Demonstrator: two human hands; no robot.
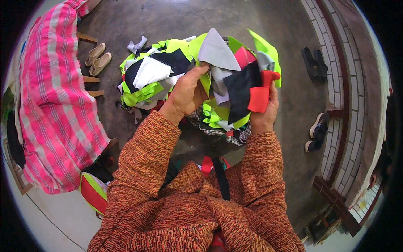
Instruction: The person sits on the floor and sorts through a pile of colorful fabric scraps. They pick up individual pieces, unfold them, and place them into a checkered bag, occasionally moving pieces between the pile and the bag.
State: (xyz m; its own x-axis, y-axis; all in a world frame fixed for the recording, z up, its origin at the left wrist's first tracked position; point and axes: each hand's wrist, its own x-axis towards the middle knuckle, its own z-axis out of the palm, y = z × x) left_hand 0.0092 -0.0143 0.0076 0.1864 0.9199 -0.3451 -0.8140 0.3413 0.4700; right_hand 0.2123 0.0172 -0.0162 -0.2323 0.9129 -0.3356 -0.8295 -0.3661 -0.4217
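Observation:
In front of me is a heap of fabric scraps (142,94), mostly lime green, black, white and grey. My left hand (184,90) is closed, its thumb pressed on the lower corner of a grey triangular fabric scrap (218,50). Over on the right, my right hand (265,115) grips a loose bunch of scraps from the side. A red scrap (258,98) and a black scrap (241,90) hang at the front of that bunch, with lime green pieces (265,46) sticking up behind. The fingers of my right hand are mostly hidden by the cloth.
A pink and grey plaid cloth (58,101) covers furniture with wooden legs on the left, beside beige shoes (100,63). Black slippers (315,65) and dark shoes (319,130) lie by the brick-patterned wall (352,84) on the right. Red and black strips (220,176) rest on my lap.

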